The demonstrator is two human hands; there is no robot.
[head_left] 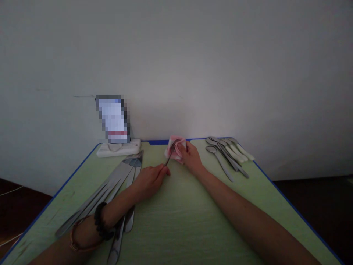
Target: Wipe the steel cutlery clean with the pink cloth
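Observation:
My left hand (151,179) pinches the handle end of a small metal spoon (170,155) just above the green table (182,217). My right hand (190,156) is closed on a pink cloth (174,147), which is wrapped around the spoon's bowl near the table's far edge. Both forearms reach forward over the tabletop.
Several long metal knives (110,187) lie in a fan on the left, partly under my left arm. A pile of spoons (228,154), some with white handles, lies at the far right. A white power strip (118,148) sits by the wall with a blurred screen (113,118) above it.

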